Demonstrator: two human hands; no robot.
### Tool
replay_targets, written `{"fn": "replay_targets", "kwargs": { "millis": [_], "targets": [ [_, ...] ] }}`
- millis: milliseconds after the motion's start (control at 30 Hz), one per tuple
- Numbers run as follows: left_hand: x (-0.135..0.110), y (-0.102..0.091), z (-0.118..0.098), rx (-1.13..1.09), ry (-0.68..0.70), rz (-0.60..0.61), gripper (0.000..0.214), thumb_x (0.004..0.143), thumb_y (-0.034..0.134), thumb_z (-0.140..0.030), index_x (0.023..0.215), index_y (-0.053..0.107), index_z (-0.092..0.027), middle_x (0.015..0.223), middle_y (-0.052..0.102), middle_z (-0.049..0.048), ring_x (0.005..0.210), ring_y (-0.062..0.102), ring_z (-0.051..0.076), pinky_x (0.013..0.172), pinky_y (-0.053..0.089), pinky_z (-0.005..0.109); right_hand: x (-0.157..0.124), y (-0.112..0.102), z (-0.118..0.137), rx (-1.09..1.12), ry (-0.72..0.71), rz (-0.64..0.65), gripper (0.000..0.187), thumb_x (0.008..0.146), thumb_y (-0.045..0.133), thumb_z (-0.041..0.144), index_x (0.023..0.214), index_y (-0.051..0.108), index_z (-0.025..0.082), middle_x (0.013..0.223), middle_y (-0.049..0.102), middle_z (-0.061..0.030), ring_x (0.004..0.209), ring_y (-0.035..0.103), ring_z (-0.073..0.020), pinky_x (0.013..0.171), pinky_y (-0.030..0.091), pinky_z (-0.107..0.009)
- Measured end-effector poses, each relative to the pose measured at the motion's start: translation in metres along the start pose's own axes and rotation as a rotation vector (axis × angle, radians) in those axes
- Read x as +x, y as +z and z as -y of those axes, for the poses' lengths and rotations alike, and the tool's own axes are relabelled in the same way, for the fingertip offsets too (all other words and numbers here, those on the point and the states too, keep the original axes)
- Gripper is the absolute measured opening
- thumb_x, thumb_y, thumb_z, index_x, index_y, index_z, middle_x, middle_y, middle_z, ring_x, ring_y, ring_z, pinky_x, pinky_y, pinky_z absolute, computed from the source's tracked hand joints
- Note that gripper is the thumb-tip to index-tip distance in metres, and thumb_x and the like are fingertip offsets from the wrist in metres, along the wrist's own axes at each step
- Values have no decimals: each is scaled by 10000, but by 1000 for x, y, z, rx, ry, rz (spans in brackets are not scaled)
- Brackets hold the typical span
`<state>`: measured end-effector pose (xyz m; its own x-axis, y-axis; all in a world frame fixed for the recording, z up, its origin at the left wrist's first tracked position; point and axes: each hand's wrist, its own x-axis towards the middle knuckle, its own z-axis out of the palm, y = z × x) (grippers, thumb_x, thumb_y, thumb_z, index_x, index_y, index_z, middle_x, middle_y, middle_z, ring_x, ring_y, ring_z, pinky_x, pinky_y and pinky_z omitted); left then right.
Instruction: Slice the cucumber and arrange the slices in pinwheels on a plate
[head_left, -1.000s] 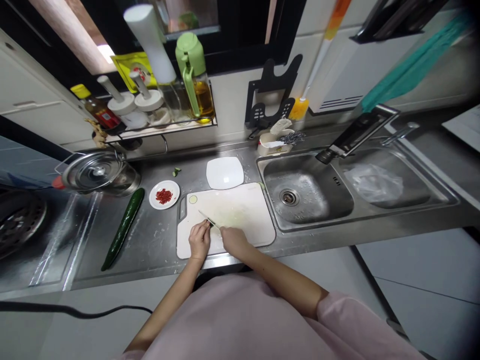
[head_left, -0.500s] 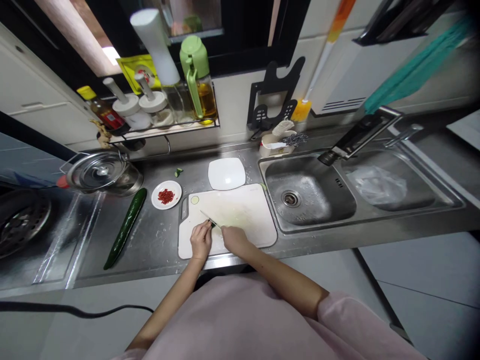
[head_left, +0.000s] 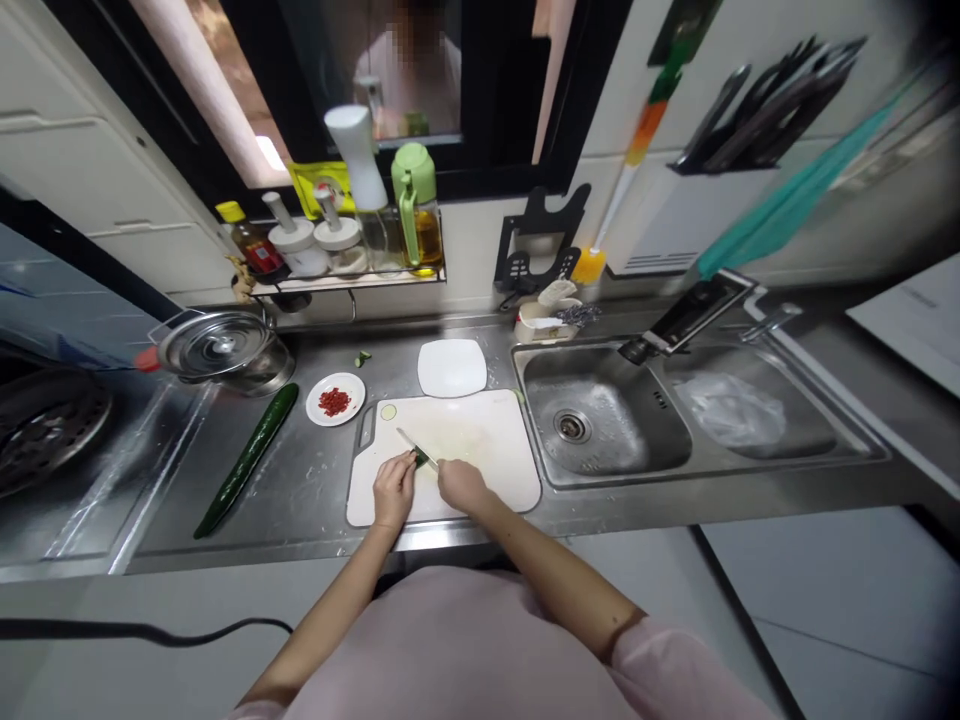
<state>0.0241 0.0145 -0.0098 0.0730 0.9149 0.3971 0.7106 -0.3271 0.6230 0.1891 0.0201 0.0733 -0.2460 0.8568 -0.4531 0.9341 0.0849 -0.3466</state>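
Note:
A white cutting board (head_left: 480, 440) lies on the steel counter in front of me. My left hand (head_left: 393, 490) is curled over a short green cucumber piece (head_left: 421, 457) near the board's front. My right hand (head_left: 459, 483) grips a knife (head_left: 417, 449) whose blade angles up and left over that piece. A pale pile of cut cucumber (head_left: 465, 436) sits mid-board, and one round slice (head_left: 388, 411) lies at the board's far left corner.
A whole cucumber (head_left: 247, 458) lies left of the board. A small dish of red chilli (head_left: 334, 399) and an empty white plate (head_left: 451, 366) sit behind it. A lidded steel pot (head_left: 217, 347) is far left; the double sink (head_left: 600, 420) is right.
The view has tilted up, so everything sits lower in frame. Both hands stay at the board's front with the knife over the cucumber piece.

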Motion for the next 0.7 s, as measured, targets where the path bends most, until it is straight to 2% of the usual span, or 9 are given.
{"fn": "replay_targets", "kwargs": {
  "millis": [167, 300, 400, 533, 700],
  "targets": [
    [1, -1, -4, -51, -2, -8, 244, 929, 448, -278, 1022, 665, -215, 1028, 697, 71, 1016, 624, 186, 925, 497, 371, -8, -6, -3, -45, -12, -17, 316, 904, 368, 171, 1113, 603, 138, 993, 701, -143, 920, 659, -220, 725, 451, -287],
    [3, -3, -9, -91, -51, -25, 252, 920, 445, -279, 1059, 648, -224, 1044, 681, 67, 1017, 617, 189, 921, 499, 367, -15, -8, -5, -29, 22, -85, 301, 905, 387, 224, 1130, 575, 158, 972, 701, -127, 885, 653, -223, 702, 415, -286],
    [2, -3, -10, -96, -96, -41, 273, 908, 451, -279, 1112, 626, -228, 1088, 662, 70, 1041, 606, 197, 925, 496, 370, -22, -10, -8, -24, 44, -126, 293, 900, 413, 265, 1141, 561, 187, 965, 701, -106, 889, 647, -218, 719, 389, -282],
    [1, -5, -10, -73, -110, -21, 255, 890, 477, -272, 1085, 636, -231, 1071, 660, 68, 1038, 600, 209, 933, 486, 386, -30, -17, -13, 14, 52, -158, 316, 894, 425, 305, 1169, 551, 210, 989, 699, -83, 925, 637, -209, 743, 373, -273],
    [0, -6, -9, -66, -142, -16, 253, 890, 478, -278, 1075, 642, -220, 1062, 659, 73, 1034, 591, 221, 929, 476, 402, -40, -29, -22, 65, -4, -148, 446, 896, 432, 310, 1333, 467, 229, 1189, 652, -74, 1052, 608, -206, 820, 388, -265]
  ]
}}
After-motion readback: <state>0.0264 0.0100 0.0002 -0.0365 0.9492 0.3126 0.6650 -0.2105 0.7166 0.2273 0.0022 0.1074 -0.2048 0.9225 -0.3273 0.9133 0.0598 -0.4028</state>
